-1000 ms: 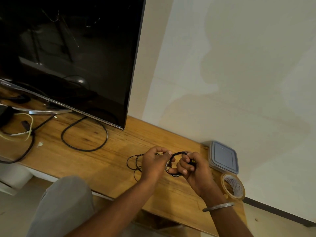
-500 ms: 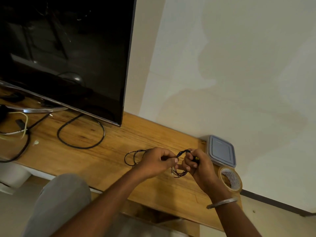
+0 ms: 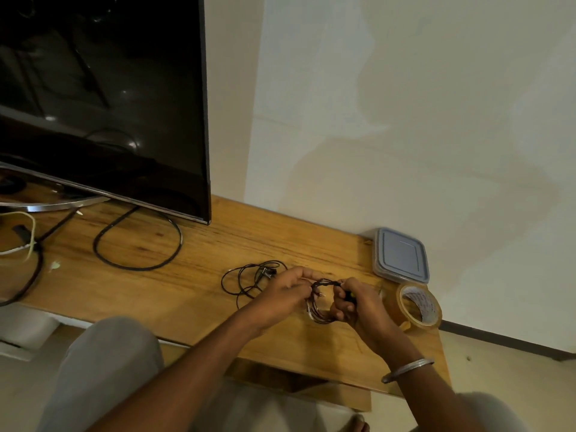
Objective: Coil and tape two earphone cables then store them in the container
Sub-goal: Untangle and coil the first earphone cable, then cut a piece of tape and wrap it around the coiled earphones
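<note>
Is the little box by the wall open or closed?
Closed. The container has its blue-grey lid sitting flat on top, covering it, beside the tape roll.

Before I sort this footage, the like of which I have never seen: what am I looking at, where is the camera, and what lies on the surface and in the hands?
There is no machine here: a person works with bare hands. The camera sits on their head and looks forward and down, so the arms enter from below. The left hand and the right hand both pinch one black earphone cable, wound into a small coil. A second earphone cable lies loose on the wooden table, just left of the hands. To the right are a lidded container and a tape roll. A dark television stands at the back left.
</note>
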Demonstrator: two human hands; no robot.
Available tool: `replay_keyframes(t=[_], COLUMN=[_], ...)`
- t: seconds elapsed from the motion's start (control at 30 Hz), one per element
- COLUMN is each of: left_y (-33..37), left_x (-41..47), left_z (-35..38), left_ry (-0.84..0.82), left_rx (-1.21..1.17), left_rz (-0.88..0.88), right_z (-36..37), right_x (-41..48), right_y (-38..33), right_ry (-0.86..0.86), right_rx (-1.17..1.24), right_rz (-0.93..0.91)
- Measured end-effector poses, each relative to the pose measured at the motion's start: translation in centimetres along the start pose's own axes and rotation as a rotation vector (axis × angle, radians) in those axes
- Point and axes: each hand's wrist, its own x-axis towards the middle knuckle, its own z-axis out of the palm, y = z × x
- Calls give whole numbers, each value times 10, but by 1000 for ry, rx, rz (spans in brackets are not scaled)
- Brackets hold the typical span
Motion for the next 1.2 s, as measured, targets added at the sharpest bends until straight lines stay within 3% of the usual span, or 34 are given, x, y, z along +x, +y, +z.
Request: replay_keyframes(t=[0.13, 0.2, 0.3, 0.5, 0.63, 0.8, 0.9, 1.2], left_y=[-3, -4, -14, -28, -37, -46, -45, -45], left_x=[0, -1, 6, 12, 15, 12, 10, 12], left_z=[10, 12, 16, 14, 17, 22, 23, 18], left_ry=[-74, -104, -34, 73, 168, 266, 295, 300], left_rx=[-428, -491, -354, 148, 327, 643, 822, 798], left_rz=[-148, -158, -178, -115, -65, 85, 193, 218], right_z=[-6, -7, -9, -20, -24, -18, -13, -11], right_x=[3, 5, 7, 12, 12, 14, 10, 6], right_y=[14, 17, 21, 32, 43, 62, 67, 63], right_ry=[5, -3, 10, 92, 125, 303, 403, 438], right_rx=[14, 24, 29, -95, -434, -847, -1199, -1198], right_rz=[27, 33, 83, 193, 59, -282, -363, -382])
